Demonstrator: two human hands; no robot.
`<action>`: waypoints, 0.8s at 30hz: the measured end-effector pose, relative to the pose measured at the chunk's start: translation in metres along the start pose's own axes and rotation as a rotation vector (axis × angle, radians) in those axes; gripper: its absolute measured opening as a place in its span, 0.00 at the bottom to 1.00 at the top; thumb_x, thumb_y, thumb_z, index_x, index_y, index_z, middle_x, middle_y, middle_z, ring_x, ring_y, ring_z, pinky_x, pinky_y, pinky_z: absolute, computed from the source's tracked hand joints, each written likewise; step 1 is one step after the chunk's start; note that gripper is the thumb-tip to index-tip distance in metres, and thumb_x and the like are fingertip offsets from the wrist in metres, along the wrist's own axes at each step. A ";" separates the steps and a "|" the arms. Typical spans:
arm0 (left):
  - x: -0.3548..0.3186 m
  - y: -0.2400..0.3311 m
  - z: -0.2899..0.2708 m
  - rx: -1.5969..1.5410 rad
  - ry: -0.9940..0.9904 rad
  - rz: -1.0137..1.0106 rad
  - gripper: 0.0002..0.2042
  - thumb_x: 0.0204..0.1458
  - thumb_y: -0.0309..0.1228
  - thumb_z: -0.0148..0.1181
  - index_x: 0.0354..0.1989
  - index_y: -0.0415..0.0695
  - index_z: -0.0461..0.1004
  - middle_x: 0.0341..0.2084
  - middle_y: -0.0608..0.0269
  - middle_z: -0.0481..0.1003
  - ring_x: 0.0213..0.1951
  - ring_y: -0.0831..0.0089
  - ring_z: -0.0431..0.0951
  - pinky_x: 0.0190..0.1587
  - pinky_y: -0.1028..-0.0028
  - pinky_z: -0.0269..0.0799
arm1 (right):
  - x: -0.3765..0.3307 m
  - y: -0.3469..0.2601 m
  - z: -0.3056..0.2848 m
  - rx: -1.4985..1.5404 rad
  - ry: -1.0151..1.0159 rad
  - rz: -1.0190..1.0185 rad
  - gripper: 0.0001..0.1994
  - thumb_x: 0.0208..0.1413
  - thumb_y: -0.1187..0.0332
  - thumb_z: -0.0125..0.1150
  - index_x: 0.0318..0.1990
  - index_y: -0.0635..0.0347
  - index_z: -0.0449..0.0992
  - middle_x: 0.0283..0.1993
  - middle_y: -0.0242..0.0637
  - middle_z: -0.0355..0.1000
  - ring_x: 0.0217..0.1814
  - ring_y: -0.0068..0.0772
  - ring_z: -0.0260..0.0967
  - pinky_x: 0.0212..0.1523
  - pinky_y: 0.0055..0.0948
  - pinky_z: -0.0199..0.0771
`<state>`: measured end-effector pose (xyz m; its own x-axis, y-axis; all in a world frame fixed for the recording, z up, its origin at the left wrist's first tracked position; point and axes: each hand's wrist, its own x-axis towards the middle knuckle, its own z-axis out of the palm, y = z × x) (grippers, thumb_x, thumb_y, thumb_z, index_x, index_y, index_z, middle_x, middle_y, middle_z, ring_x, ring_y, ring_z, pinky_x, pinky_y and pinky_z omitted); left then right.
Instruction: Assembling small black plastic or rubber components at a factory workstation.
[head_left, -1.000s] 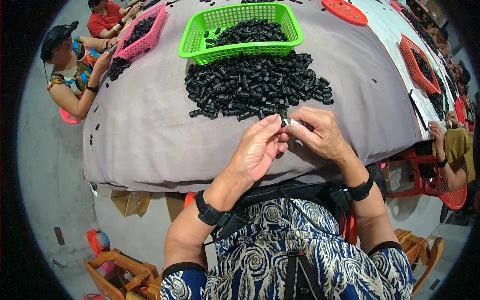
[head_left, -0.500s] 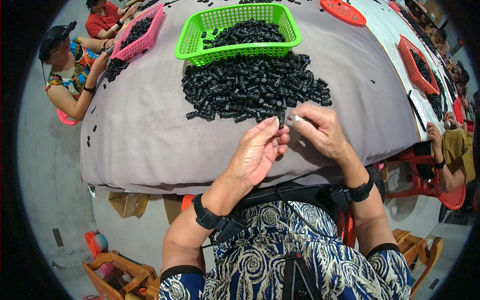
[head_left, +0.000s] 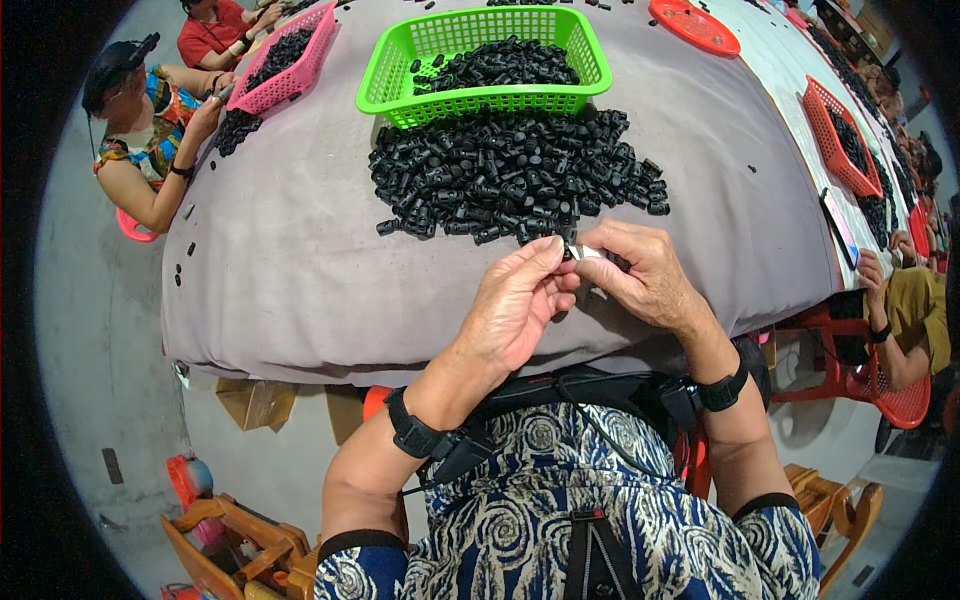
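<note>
While both hands pinch one small black-and-silver part (head_left: 583, 252) at the near pile edge (left hand (head_left: 515, 310), right hand (head_left: 645, 280)), the green basket (head_left: 590, 62) is part-filled; most black parts (head_left: 510, 175) remain on the grey surface (head_left: 300, 270).

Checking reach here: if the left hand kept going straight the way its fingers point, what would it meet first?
The left hand points up and right, its fingertips already at the small part pinched with the right hand. Beyond that, probably the pile of black parts, though depth is unclear.
</note>
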<state>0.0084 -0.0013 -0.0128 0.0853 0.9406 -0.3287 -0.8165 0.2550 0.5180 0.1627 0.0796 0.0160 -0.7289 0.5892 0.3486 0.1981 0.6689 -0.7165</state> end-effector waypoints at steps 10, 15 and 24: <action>0.001 -0.003 0.000 -0.001 -0.057 -0.023 0.07 0.55 0.32 0.53 0.37 0.43 0.70 0.27 0.66 0.71 0.28 0.80 0.69 0.28 0.81 0.65 | -0.001 0.014 -0.002 0.099 0.069 0.082 0.06 0.50 0.70 0.57 0.30 0.64 0.73 0.23 0.38 0.69 0.23 0.27 0.66 0.24 0.24 0.64; -0.002 -0.002 0.004 -0.014 -0.022 -0.017 0.07 0.55 0.32 0.53 0.37 0.42 0.70 0.27 0.66 0.72 0.28 0.80 0.70 0.28 0.81 0.66 | -0.002 0.018 -0.002 0.140 0.132 0.081 0.06 0.50 0.70 0.57 0.31 0.64 0.74 0.22 0.37 0.68 0.22 0.25 0.65 0.23 0.23 0.63; 0.001 -0.003 -0.003 -0.022 -0.013 -0.008 0.07 0.55 0.32 0.53 0.36 0.42 0.70 0.28 0.67 0.72 0.28 0.80 0.70 0.29 0.82 0.66 | -0.001 0.006 -0.002 0.055 -0.030 0.039 0.06 0.50 0.69 0.58 0.30 0.63 0.73 0.23 0.39 0.69 0.22 0.31 0.66 0.23 0.26 0.64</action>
<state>0.0091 -0.0016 -0.0176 0.0989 0.9415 -0.3221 -0.8281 0.2574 0.4979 0.1656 0.0841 0.0125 -0.7411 0.5995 0.3022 0.1907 0.6196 -0.7614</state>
